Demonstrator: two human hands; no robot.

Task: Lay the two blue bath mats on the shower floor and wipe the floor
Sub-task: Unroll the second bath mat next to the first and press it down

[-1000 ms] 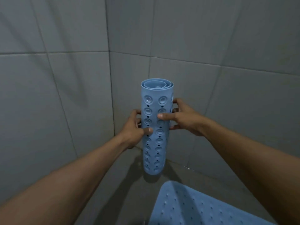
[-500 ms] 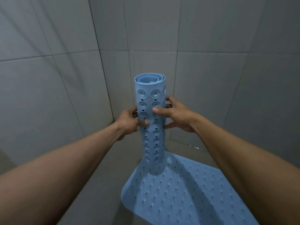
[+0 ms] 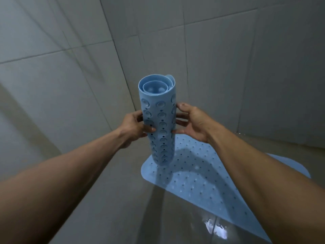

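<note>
A rolled blue bath mat point(image 3: 159, 118) stands upright in the air, its suction cups facing outward and its open spiral end on top. My left hand point(image 3: 134, 125) grips its left side and my right hand point(image 3: 192, 123) grips its right side, thumbs toward me. Below and to the right, a second blue bath mat point(image 3: 197, 178) lies flat on the grey shower floor point(image 3: 112, 208), dotted with small holes. My right forearm covers part of the flat mat.
Grey tiled walls point(image 3: 70, 88) meet in a corner just behind the roll. A wet, shiny patch point(image 3: 214, 228) reflects light on the floor near the flat mat's near edge. Bare floor shows left of the flat mat.
The view has tipped downward, showing more of the flat mat and floor. The roll stays in both hands, now tilted so its open top shows, and my right thumb has slid off its front.
</note>
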